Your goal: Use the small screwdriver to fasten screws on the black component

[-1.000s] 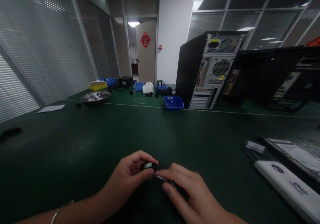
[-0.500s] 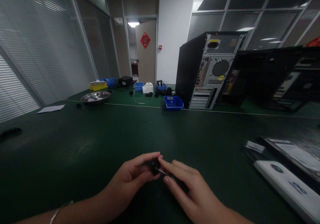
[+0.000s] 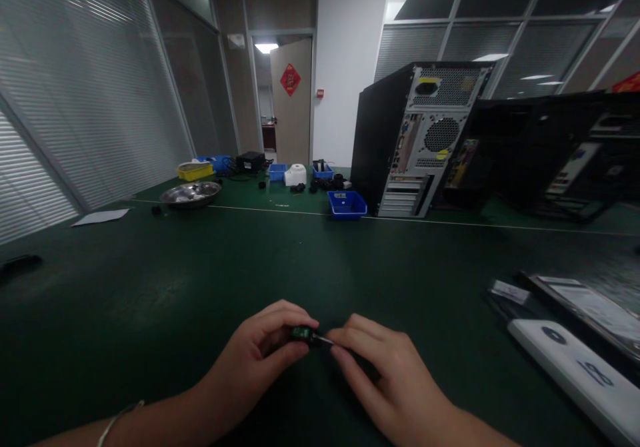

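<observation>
My left hand (image 3: 260, 350) pinches a small black part (image 3: 303, 333) that shows a green face, low in the middle of the view. From the right, my right hand (image 3: 383, 360) holds a thin tool with a metal shaft (image 3: 323, 339). The shaft's tip meets the right end of the small part. Most of the tool's dark handle is hidden under my right fingers. Both hands are just above the dark green table (image 3: 240, 254).
At the right lie a white device marked 18 (image 3: 575, 360) and a flat metal-topped drive (image 3: 595, 307). Farther back are a blue tray (image 3: 347, 206), a black computer tower (image 3: 385, 134), a metal bowl (image 3: 191, 194) and a yellow tray (image 3: 195, 171).
The small part has turned in my left hand, so its green face now shows. My right fingers have drawn slightly away from my left fingertips.
</observation>
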Demonstrator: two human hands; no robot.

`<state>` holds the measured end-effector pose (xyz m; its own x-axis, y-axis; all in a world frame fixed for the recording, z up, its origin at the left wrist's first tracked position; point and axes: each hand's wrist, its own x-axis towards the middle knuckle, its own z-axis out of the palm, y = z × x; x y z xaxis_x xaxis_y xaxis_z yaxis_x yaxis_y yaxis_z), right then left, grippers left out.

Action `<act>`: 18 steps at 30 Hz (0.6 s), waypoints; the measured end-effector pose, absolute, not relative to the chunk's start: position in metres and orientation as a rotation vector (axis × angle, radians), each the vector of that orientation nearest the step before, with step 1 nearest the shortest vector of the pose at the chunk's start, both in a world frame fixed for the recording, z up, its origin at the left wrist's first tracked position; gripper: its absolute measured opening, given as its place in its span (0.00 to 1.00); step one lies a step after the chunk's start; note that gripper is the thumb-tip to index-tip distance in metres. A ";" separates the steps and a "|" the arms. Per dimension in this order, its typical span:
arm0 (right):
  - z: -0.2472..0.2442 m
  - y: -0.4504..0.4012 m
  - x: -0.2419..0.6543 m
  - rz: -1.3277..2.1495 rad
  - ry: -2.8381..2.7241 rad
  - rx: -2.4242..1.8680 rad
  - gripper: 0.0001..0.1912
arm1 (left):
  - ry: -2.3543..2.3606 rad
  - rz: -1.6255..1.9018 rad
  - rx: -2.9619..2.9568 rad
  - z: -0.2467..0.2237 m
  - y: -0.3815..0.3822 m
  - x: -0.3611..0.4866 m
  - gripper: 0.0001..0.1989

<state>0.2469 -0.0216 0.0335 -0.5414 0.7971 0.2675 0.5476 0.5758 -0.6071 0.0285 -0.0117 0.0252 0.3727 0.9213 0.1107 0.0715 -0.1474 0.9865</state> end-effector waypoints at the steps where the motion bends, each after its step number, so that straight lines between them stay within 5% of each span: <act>1: 0.034 -0.022 0.247 0.600 -2.309 -1.089 0.12 | 0.938 0.963 1.547 0.025 -0.012 0.028 0.10; 18: 0.035 -0.024 0.243 0.675 -2.286 -1.106 0.12 | 1.001 0.905 1.315 0.028 -0.013 0.031 0.08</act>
